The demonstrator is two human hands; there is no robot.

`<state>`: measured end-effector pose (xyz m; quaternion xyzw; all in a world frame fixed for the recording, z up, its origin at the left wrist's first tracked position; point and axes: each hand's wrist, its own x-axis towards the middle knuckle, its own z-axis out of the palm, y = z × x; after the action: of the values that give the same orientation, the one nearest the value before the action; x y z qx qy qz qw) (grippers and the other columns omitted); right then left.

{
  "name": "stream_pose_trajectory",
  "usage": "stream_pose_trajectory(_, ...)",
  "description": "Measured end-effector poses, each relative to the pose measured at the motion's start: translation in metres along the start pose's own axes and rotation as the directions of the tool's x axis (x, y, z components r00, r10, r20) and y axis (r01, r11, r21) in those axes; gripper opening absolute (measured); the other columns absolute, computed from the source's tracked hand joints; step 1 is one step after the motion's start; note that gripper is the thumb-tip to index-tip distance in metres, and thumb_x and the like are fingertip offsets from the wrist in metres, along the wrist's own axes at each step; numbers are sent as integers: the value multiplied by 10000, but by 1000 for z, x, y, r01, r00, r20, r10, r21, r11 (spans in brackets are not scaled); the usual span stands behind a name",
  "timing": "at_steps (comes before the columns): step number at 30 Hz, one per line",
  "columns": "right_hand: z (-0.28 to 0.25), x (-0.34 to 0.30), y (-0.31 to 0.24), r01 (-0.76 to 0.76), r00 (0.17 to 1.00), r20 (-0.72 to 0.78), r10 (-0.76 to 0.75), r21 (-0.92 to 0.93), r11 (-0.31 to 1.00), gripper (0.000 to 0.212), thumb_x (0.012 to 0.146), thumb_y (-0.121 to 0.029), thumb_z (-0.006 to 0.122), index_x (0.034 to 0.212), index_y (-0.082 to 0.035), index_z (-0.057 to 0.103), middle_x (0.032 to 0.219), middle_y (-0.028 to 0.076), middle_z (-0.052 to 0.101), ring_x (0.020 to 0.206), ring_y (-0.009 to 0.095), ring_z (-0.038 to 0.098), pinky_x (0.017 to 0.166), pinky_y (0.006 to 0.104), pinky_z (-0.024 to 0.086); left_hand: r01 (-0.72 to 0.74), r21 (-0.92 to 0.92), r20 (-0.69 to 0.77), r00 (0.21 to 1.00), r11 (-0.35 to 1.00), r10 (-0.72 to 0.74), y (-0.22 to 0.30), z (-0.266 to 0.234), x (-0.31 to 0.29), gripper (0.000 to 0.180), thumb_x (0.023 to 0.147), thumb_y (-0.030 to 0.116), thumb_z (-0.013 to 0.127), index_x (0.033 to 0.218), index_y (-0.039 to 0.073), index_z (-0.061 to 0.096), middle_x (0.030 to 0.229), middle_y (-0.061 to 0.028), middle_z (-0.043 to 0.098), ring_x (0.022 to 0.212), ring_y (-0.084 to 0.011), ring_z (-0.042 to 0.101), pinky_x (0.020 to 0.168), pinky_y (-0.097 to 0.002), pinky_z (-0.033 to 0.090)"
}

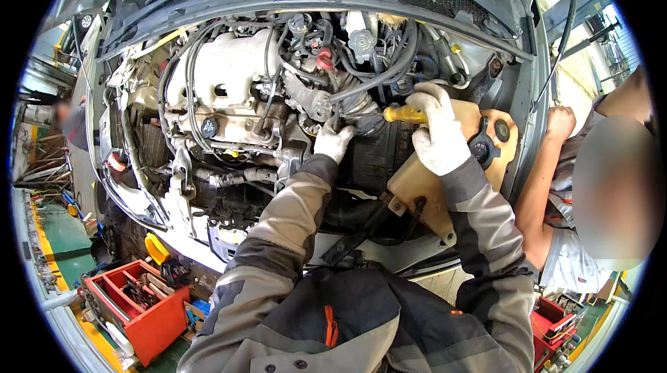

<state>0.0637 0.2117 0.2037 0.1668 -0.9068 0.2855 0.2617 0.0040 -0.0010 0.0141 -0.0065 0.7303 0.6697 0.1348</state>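
Yellow screwdriver handle [405,114], white left glove [334,143] and white right glove [438,135].
The jacket sleeves [286,212] are blocked in grey and black; the coolant reservoir [421,180] is tan, its cap [480,150] black; the intake manifold [233,67] is silver-grey; the toolbox [154,326] is red.

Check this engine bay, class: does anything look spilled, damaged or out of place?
Nothing clearly stands out. No spill shows around the tan tank; the engine looks grimy but shows no plain breakage. The yellow-handled tool is in the right hand.
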Motion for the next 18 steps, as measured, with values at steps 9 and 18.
stream_pose_trajectory(9,-3,5,-16,-1,999,36,-1,55,998,313,852,-56,672,1147,-46,569,1059,163,638,929,349,657,781,389,546,-31,8,-8,999,999,31,-7,0,3,522,820,185,700,1246,-89,572,1117,-177,700,1013,-245,653,927,-333,487)
stream_pose_trajectory(18,-6,1,-9,-1,996,85,0,10,1000,353,826,-9,644,1164,-28,548,1092,175,624,961,364,662,818,384,555,-1,-14,14,1000,1000,1,1,0,0,492,837,177,692,1234,-91,580,1126,-178,693,1015,-246,638,941,-339,472)
